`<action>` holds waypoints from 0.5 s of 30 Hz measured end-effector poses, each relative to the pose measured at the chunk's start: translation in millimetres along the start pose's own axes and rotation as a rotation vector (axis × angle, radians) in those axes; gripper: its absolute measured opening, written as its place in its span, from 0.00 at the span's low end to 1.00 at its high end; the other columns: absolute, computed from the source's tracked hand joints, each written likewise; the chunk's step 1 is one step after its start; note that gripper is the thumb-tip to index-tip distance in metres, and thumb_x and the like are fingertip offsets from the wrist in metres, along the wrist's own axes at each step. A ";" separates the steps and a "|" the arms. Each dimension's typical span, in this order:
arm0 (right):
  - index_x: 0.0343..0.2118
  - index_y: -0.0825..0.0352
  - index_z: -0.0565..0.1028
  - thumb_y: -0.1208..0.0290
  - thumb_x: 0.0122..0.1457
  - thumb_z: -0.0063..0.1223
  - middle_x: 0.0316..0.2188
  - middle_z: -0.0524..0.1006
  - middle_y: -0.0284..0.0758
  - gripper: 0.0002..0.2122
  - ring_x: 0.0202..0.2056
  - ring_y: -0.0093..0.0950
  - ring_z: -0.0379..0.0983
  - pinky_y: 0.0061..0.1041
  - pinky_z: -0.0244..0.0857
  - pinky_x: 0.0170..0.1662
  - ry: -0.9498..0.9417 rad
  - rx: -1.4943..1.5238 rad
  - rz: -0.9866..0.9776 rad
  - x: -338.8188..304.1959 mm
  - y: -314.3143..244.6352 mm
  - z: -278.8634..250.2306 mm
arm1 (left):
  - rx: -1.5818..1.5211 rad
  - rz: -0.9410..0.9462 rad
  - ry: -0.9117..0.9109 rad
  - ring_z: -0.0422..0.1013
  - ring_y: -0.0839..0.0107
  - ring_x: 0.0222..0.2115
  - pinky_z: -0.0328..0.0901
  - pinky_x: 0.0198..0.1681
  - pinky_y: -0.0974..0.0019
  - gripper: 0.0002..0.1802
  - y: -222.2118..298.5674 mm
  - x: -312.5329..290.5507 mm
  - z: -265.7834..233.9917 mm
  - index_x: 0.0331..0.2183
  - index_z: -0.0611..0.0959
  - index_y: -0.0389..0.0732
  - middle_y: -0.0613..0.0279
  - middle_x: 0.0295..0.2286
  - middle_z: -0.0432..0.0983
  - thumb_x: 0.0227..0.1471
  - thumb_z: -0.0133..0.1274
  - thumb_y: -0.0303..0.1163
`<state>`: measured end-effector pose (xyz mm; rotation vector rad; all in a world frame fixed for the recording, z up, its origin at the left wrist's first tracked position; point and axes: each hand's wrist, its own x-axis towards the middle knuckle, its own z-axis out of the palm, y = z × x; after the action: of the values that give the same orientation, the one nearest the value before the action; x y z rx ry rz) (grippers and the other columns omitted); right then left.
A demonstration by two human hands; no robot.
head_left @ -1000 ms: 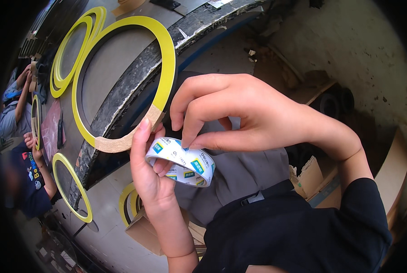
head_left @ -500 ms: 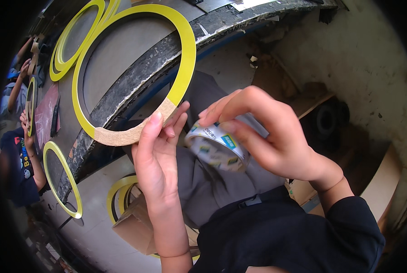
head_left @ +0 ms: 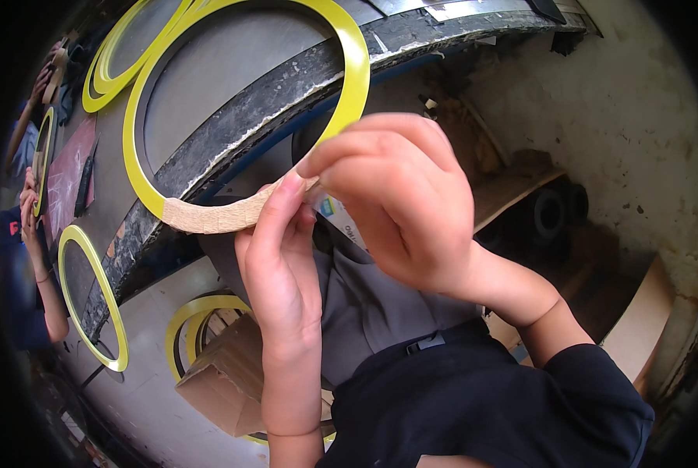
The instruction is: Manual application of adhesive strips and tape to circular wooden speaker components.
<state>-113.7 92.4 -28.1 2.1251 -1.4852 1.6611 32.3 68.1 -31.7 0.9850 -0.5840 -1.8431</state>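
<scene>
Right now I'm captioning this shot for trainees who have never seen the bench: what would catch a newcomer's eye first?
First the two hands at centre: the left hand presses a fingertip on the bare tan stretch of a big yellow ring, while the right hand covers a tape roll. Next, more yellow rings lie on the grey table at left, above a cardboard box.
</scene>
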 end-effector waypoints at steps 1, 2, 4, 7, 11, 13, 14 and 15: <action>0.37 0.66 0.75 0.88 0.48 0.60 0.36 0.82 0.34 0.14 0.37 0.35 0.76 0.32 0.69 0.44 0.000 0.013 -0.020 3.0 0.1 1.7 | -0.024 -0.003 -0.025 0.67 0.80 0.34 0.62 0.44 0.72 0.08 -0.4 1.2 -2.7 0.38 0.84 0.37 0.67 0.34 0.78 0.59 0.59 0.31; 0.36 0.66 0.75 0.89 0.48 0.59 0.37 0.81 0.35 0.14 0.38 0.35 0.76 0.31 0.69 0.44 -0.007 -0.028 0.002 3.2 -1.2 3.3 | -0.029 -0.006 -0.026 0.67 0.80 0.34 0.62 0.44 0.72 0.08 0.1 2.4 -4.5 0.38 0.84 0.37 0.67 0.34 0.78 0.59 0.59 0.31; 0.36 0.66 0.75 0.89 0.48 0.59 0.37 0.81 0.36 0.14 0.38 0.35 0.76 0.31 0.69 0.44 0.000 -0.032 0.012 1.4 4.7 5.5 | 0.070 0.005 -0.034 0.67 0.80 0.36 0.59 0.43 0.71 0.10 0.6 4.3 -7.8 0.42 0.83 0.41 0.68 0.38 0.79 0.62 0.54 0.35; 0.36 0.67 0.75 0.90 0.49 0.58 0.37 0.81 0.37 0.13 0.37 0.35 0.76 0.29 0.68 0.43 0.020 -0.011 0.023 2.5 3.3 9.5 | 0.055 0.000 -0.063 0.66 0.80 0.35 0.59 0.43 0.71 0.09 2.2 3.2 -9.9 0.40 0.83 0.42 0.69 0.37 0.78 0.62 0.54 0.35; 0.36 0.68 0.75 0.91 0.49 0.57 0.36 0.80 0.38 0.13 0.36 0.33 0.76 0.28 0.68 0.41 0.019 -0.013 0.052 5.5 3.8 10.3 | 0.046 0.009 -0.030 0.66 0.80 0.34 0.59 0.42 0.70 0.09 -1.0 5.4 -10.0 0.40 0.83 0.42 0.69 0.36 0.78 0.63 0.54 0.35; 0.36 0.68 0.74 0.91 0.49 0.57 0.36 0.80 0.38 0.13 0.36 0.33 0.76 0.28 0.68 0.41 0.016 -0.020 0.074 7.1 2.0 11.6 | 0.050 -0.015 0.015 0.66 0.79 0.33 0.60 0.42 0.70 0.10 -0.2 4.9 -7.5 0.40 0.84 0.42 0.69 0.36 0.79 0.64 0.54 0.37; 0.36 0.69 0.74 0.91 0.49 0.57 0.35 0.80 0.38 0.13 0.36 0.33 0.76 0.28 0.67 0.41 0.016 -0.024 0.095 7.4 0.9 13.1 | 0.049 -0.019 0.015 0.66 0.79 0.33 0.60 0.42 0.70 0.10 0.6 4.4 -6.2 0.40 0.84 0.42 0.69 0.36 0.79 0.64 0.54 0.37; 0.36 0.69 0.74 0.91 0.49 0.57 0.35 0.80 0.38 0.13 0.36 0.33 0.76 0.28 0.67 0.41 0.014 -0.026 0.098 8.1 2.0 15.9 | 0.041 -0.017 0.014 0.66 0.80 0.32 0.60 0.41 0.72 0.09 1.5 4.1 -4.6 0.38 0.83 0.41 0.70 0.34 0.76 0.62 0.57 0.37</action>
<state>-104.2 77.3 -29.4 2.0551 -1.6222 1.6732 35.9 63.9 -34.7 1.0321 -0.6091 -1.8446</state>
